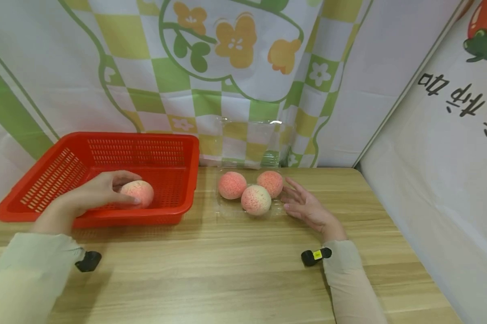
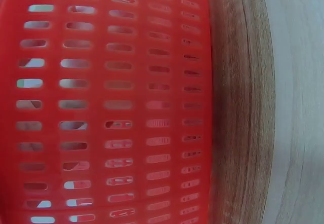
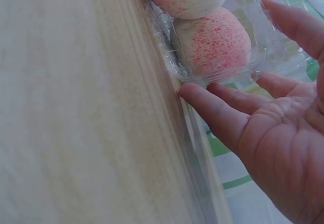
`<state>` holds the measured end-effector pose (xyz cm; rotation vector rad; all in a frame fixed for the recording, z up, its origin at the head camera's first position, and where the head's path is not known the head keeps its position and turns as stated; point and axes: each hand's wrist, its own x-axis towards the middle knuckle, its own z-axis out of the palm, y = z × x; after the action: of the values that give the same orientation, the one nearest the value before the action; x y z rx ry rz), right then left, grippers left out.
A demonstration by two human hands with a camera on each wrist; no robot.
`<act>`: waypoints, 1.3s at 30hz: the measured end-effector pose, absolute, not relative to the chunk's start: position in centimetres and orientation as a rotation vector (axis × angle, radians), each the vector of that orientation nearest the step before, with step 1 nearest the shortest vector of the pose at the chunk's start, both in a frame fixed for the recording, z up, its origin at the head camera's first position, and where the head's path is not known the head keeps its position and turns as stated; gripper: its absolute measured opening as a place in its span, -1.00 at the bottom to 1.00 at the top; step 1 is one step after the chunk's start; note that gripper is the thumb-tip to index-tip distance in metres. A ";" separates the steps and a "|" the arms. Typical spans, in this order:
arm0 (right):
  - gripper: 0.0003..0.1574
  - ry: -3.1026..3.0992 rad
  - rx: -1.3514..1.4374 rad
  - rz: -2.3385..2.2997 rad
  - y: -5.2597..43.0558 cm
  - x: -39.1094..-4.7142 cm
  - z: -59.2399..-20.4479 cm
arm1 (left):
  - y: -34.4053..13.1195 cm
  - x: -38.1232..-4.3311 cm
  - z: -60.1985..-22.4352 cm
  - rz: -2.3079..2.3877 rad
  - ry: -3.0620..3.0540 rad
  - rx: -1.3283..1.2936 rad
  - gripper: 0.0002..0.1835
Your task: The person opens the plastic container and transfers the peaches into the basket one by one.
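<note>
My left hand (image 1: 97,191) grips a pink-and-cream peach (image 1: 143,192) inside the red plastic basket (image 1: 142,217), thumb on its near side. Whether the peach touches the basket floor cannot be made out. In the left wrist view only the slotted basket wall (image 2: 119,112) shows; that hand is hidden. Three more peaches, among them a pale one (image 1: 256,200), sit in a clear plastic box (image 1: 230,208) whose lid stands raised behind them. My right hand (image 1: 308,208) is at the box's right side, fingers extended and fingertips at its wall. The right wrist view shows the fingers beside a peach (image 3: 217,44).
A wooden table (image 1: 211,274) carries the basket on the left and the box near its back edge. Behind hangs a green-and-yellow checked cloth (image 1: 170,74). A white printed cloth (image 1: 437,180) borders the table on the right.
</note>
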<state>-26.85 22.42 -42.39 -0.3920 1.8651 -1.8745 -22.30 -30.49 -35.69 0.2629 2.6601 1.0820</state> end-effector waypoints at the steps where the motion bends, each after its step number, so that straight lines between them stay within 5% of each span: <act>1: 0.11 1.864 -0.398 -1.876 22.4 -26.8 -42.4 | -30.5 -22.4 -35.7 1.108 2.645 0.264 -0.32; 39: 0.14 1.837 -0.402 -1.892 22.4 -26.7 -42.3 | -25.8 -20.7 -32.3 1.326 2.873 0.413 -0.53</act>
<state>-26.75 22.40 -42.29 -0.4019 1.8375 -1.8917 -20.65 -25.77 -32.34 0.4131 2.8725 1.3256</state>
